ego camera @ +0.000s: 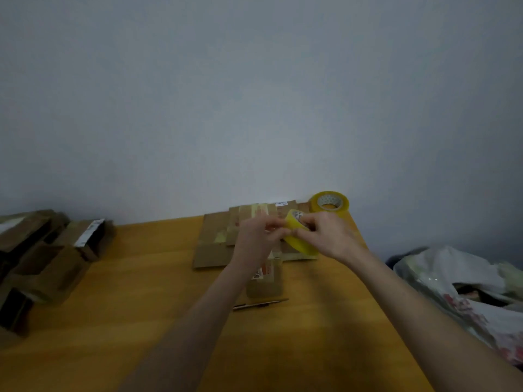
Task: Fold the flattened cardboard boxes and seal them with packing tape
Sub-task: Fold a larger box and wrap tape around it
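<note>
On the desk, folded boxes are piled at the left. Flattened cardboard at the far middle awaits folding. The right hand grips the tape roll above it, and the left hand seemingly pinches its loose end.

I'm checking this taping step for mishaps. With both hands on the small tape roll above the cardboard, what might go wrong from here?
The left hand pinches at the small yellow tape roll gripped by the right hand; the tape end may slip back or stick to itself. The large yellow tape roll sits near the far corner of the wooden table; a nudge could knock it off. The slim dark tool below the left forearm might get brushed.
</note>
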